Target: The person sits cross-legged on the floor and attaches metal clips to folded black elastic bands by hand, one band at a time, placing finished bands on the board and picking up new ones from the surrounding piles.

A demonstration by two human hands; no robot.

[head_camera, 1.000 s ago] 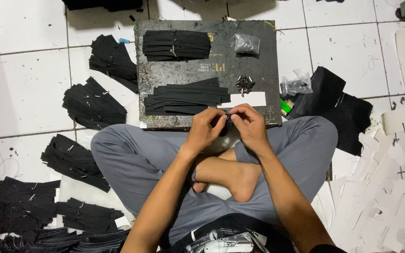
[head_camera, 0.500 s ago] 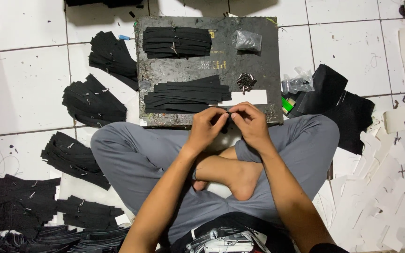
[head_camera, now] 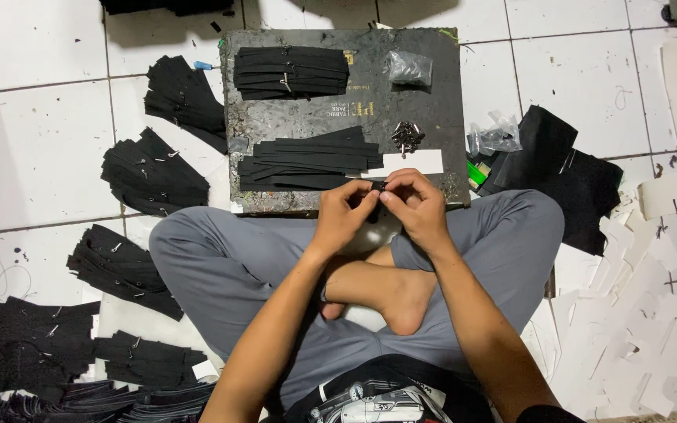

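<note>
Down in the head view, the left hand (head_camera: 345, 210) and right hand (head_camera: 415, 205) meet at the near edge of a dark board (head_camera: 448, 94), both pinching one small black strip piece (head_camera: 379, 188) between fingertips. Just beyond lie a pile of black strips (head_camera: 307, 160), a white paper slip (head_camera: 413, 163) and small metal clips (head_camera: 407, 136).

**Layout at the work board**

Work board (head_camera: 338, 117) lies on the floor ahead of the crossed legs. On it: strap bundle (head_camera: 291, 72) at the far side, strap pile (head_camera: 307, 163) nearer, plastic bag (head_camera: 409, 68) far right, metal sliders (head_camera: 407, 137) beside the pile. Further strap bundles (head_camera: 154, 172) lie left of the board.
</note>
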